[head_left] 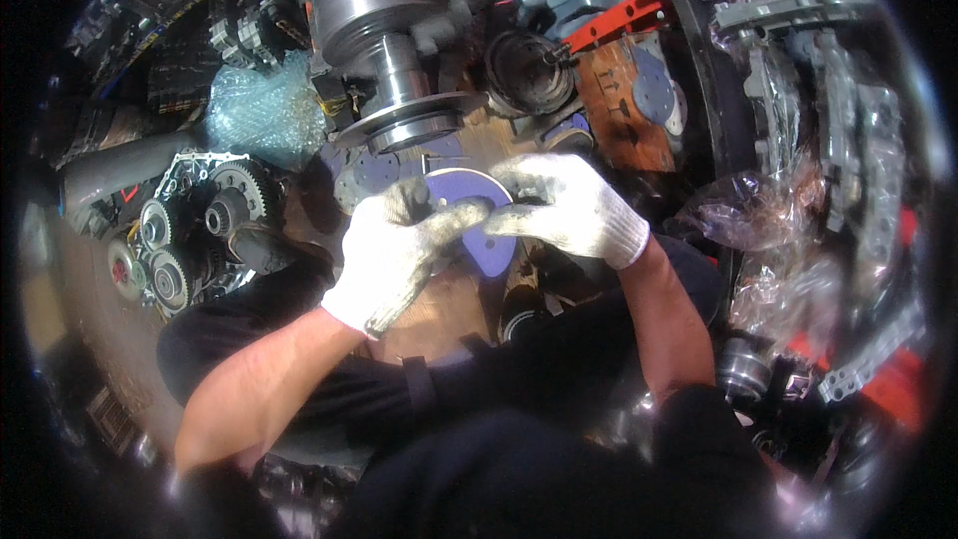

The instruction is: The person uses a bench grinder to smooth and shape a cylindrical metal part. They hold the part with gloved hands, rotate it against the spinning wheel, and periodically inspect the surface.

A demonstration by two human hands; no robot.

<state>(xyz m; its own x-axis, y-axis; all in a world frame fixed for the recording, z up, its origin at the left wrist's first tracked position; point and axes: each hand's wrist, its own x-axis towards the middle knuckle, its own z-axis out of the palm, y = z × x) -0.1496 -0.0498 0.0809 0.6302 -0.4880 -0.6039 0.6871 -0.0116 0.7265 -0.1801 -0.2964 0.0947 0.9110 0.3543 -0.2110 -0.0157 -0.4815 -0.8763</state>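
The gloves (381, 252) were white with dirty gray fingers (457, 223), and the sleeves (699, 434) and pants (274, 314) looked almost black.

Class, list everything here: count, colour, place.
Held disc: one, purple, centre
Loose discs: several, purple, grey, beyond it
Metal shaft: one, silver, top centre
Bubble wrap: one bundle, clear, upper left
Gear assembly: one, silver, left
Bars: two or more, red, upper right
Panel: one, brown, upper right
Wrapped metal parts: several, silver, right
Remaining parts: many, grey, edges, indistinct
Left hand: one, white glove, centre
Right hand: one, white glove, centre
Forearms: two, bare, below
Legs: two, black, lower half
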